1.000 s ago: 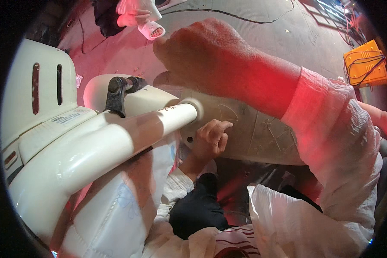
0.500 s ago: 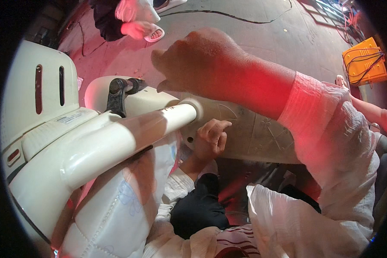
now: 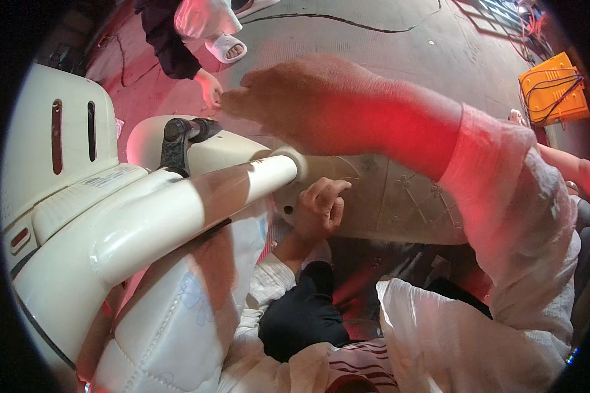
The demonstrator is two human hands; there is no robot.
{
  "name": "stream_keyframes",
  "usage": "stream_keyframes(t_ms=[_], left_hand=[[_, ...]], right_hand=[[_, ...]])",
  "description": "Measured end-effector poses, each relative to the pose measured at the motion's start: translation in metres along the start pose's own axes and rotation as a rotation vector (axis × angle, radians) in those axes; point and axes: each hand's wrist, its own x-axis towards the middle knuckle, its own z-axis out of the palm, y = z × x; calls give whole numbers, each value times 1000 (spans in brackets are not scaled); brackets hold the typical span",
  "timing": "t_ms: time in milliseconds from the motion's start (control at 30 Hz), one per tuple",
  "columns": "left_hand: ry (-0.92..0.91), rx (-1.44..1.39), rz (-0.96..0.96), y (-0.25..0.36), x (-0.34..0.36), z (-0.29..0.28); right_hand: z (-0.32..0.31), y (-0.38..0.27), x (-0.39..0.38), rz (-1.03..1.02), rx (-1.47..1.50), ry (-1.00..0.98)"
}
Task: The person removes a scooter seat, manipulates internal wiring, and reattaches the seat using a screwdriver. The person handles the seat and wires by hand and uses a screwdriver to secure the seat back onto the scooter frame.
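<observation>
Low in the middle, my left hand (image 3: 320, 208) rests at the near edge of a beige panel (image 3: 423, 216) with embossed line patterns. Its index finger stretches out, the others bend loosely, and I see nothing in it. Close to the camera, my right hand (image 3: 295, 105) is raised above the panel and points left. It is blurred, and its fingers and whatever they hold are hard to make out. A thick cream tubular arm (image 3: 196, 203) slants up to the panel, its end just left of my left hand. Another person's hand (image 3: 210, 89) reaches down near my right fingertips.
A cream slotted plastic back (image 3: 72, 124) stands at the left, with a black jointed bracket (image 3: 176, 145) beside it. Below the arm lies a white quilted pad (image 3: 190, 308). An orange box with cables (image 3: 554, 90) sits at far right. A dark cable (image 3: 347, 23) crosses the floor.
My right hand has shifted slightly down and left, its fingers now reaching further left. The other person's dark-sleeved arm has come down toward it. My left hand stays nearly still.
</observation>
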Motion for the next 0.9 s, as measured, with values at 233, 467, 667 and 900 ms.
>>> stream_keyframes(t_ms=[233, 467, 667, 900], left_hand=[[-3, 9, 25, 2, 4, 1], [23, 43, 52, 5, 7, 3], [54, 91, 51, 8, 5, 4], [61, 189, 97, -2, -2, 10]], right_hand=[[-10, -4, 1, -85, 183, 38], [-12, -13, -1, 50, -38, -46], [-13, -15, -1, 17, -130, -91], [-1, -8, -7, -46, 178, -19]])
